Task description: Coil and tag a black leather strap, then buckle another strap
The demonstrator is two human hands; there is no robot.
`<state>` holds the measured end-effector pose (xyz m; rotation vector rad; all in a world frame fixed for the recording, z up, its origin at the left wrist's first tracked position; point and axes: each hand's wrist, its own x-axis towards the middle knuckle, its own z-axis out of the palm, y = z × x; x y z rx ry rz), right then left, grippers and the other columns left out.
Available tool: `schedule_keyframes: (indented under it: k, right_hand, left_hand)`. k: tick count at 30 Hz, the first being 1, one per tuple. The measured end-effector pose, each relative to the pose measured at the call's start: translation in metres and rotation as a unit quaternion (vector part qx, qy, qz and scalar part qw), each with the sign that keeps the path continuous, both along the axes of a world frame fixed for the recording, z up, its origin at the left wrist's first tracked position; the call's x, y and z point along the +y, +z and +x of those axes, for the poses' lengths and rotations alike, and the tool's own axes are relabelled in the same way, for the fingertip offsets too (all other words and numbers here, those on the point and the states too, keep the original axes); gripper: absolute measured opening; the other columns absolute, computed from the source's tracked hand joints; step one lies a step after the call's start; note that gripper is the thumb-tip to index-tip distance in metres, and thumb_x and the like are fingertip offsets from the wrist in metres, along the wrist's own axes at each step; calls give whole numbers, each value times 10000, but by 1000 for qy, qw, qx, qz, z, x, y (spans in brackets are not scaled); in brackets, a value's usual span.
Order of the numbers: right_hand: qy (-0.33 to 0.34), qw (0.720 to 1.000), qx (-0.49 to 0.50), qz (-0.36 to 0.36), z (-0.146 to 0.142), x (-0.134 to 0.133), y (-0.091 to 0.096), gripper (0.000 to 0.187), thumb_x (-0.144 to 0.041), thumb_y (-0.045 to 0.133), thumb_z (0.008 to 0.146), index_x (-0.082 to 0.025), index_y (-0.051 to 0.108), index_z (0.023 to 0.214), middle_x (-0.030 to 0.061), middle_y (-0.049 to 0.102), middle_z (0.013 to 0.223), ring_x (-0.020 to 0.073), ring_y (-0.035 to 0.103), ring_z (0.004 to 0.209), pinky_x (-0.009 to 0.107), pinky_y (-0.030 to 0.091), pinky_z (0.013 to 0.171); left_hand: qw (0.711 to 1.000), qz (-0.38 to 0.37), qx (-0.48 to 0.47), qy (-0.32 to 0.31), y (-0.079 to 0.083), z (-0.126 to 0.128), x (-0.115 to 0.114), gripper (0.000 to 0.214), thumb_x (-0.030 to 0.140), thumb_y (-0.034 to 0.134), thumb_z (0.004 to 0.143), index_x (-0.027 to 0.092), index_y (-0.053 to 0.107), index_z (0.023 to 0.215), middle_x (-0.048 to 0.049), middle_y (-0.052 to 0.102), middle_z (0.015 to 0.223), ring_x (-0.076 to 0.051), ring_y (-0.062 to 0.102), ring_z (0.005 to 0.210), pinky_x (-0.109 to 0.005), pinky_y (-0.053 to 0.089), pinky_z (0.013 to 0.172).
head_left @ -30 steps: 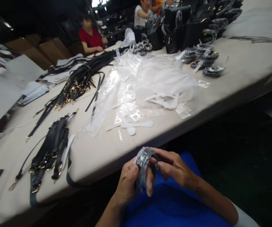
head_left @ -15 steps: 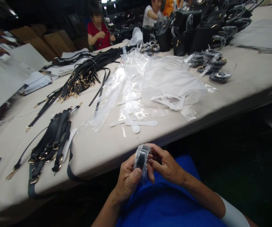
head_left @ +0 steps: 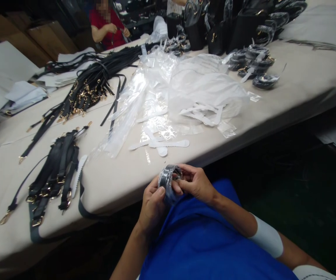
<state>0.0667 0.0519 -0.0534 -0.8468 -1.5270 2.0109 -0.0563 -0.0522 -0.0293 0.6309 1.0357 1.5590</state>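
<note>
A coiled black strap (head_left: 165, 177) wrapped in clear plastic is held between both hands, just off the table's front edge. My left hand (head_left: 154, 202) grips its left side, thumb across the near face. With the fingertips of my right hand (head_left: 198, 182) I pinch its right side; some of those fingertips are hidden in the coil. On the table beyond lie white notched strips (head_left: 169, 144) and a spread of clear plastic sleeves (head_left: 156, 93). Black buckled straps (head_left: 55, 171) lie in a pile to the left.
A long bundle of black straps with gold clasps (head_left: 83, 91) runs across the table (head_left: 106, 182). Wrapped coils (head_left: 257, 64) lie at the right, in front of black handbags (head_left: 217, 37). A person in red (head_left: 108, 29) works at the far side.
The wrapped coil has turned in my hands, so its round opening shows more now. My view has shifted, and the table things appear higher and farther left.
</note>
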Motion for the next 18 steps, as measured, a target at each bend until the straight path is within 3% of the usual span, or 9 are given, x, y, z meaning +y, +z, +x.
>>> schedule_keyframes:
  k: [3, 8, 12, 18]
  right_hand:
    - [-30, 981, -72, 177, 7, 7, 3, 475, -311, 719, 746, -185, 654, 1200, 6, 649, 734, 102, 495, 548, 229, 439, 524]
    - [-37, 885, -112, 451, 13, 13, 5, 497, -231, 642, 791, -131, 600, 1275, 91, 701, 969, 171, 631, 724, 298, 544, 714]
    - [2, 814, -148, 562, 19, 15, 5, 497, -247, 606, 853, -120, 551, 1331, 109, 693, 995, 220, 679, 834, 318, 565, 753]
    - [71, 719, -153, 674, 27, 20, 7, 505, -234, 586, 879, -115, 509, 1364, 117, 685, 1017, 217, 682, 741, 319, 569, 649]
  left_hand:
    - [998, -13, 45, -34, -1, -8, -1, 307, 332, 611, 846, 128, 650, 1072, -96, 672, 956, -230, 599, 910, -321, 462, 825]
    - [983, -79, 155, -65, 4, -15, 6, 231, 354, 645, 854, 132, 651, 918, -55, 647, 869, -186, 564, 846, -278, 423, 818]
    - [972, -108, 167, -122, 13, -19, 12, 297, 421, 580, 900, 128, 617, 865, -35, 605, 820, -148, 519, 777, -250, 400, 750]
    - [951, -114, 168, -232, 19, -26, 9, 342, 439, 513, 938, 120, 630, 900, -54, 608, 880, -168, 528, 855, -278, 388, 823]
